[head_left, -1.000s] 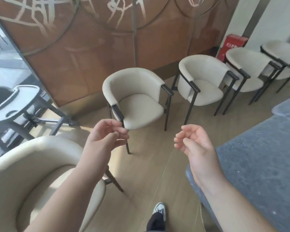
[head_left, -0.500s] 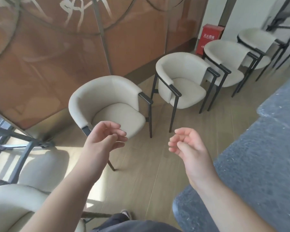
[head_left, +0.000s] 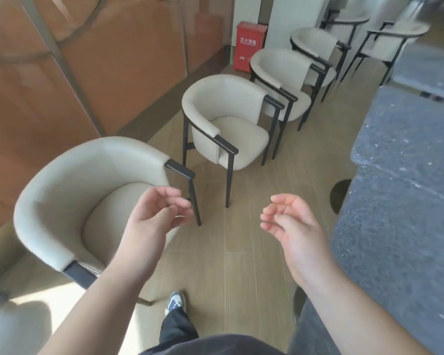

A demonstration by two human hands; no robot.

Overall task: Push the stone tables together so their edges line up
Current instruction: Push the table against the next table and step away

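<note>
A grey speckled stone table runs along the right side. A second grey stone table adjoins it farther back, its edge stepped out of line. A third grey top lies beyond, at the far right. My left hand floats in mid-air over the near chair, fingers loosely curled, holding nothing. My right hand hovers over the floor just left of the near table, fingers loosely curled, empty. Neither hand touches a table.
A row of cream armchairs with black frames stands along the brown wall: a near chair, a second chair, a third chair, others behind. A red box sits by the wall. My shoe is on the wood floor.
My view has swung right and moved forward along the chairs. More of the stone tables shows on the right. Both hands keep the same loose, empty pose.
</note>
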